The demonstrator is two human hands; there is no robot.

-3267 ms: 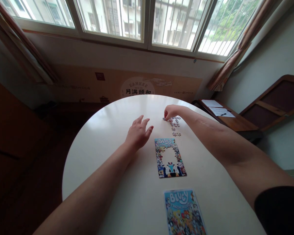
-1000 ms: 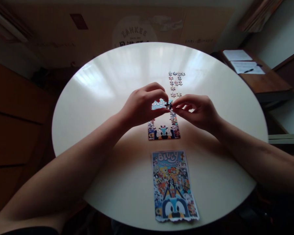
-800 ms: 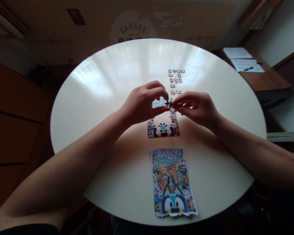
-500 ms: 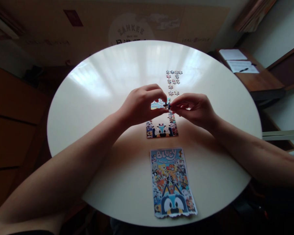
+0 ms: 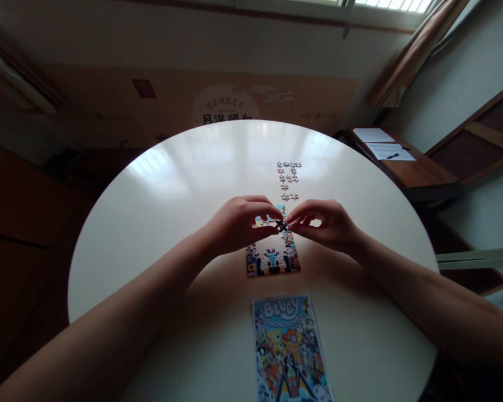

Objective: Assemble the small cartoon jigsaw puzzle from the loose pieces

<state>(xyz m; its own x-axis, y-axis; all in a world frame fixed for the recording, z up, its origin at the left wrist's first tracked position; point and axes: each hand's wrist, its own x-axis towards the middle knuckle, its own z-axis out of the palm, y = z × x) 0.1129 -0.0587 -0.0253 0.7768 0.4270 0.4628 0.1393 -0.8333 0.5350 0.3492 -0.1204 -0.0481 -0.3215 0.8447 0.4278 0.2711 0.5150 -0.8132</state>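
Observation:
Above the partly assembled jigsaw puzzle (image 5: 272, 263), a small dark puzzle piece (image 5: 281, 225) is pinched between my two hands. My left hand (image 5: 238, 223) grips its left side with thumb and fingers curled round. From the right, thumb and fingertips of my right hand (image 5: 327, 223) close on the same piece. The puzzle has a blue dog face along its near edge and a gap in its middle, where the table top shows. My hands hide part of its upper half.
Several loose puzzle pieces (image 5: 288, 178) lie in rows beyond my hands on the white oval table (image 5: 159, 195). A printed Bluey picture sheet (image 5: 291, 346) lies nearest me. On the right, a wooden side table (image 5: 427, 170) holds papers (image 5: 385, 151) and a pen.
My view has tilted up, so the table sits lower and a window shows at the top. The piece has turned slightly between my fingers; both hands still hold it.

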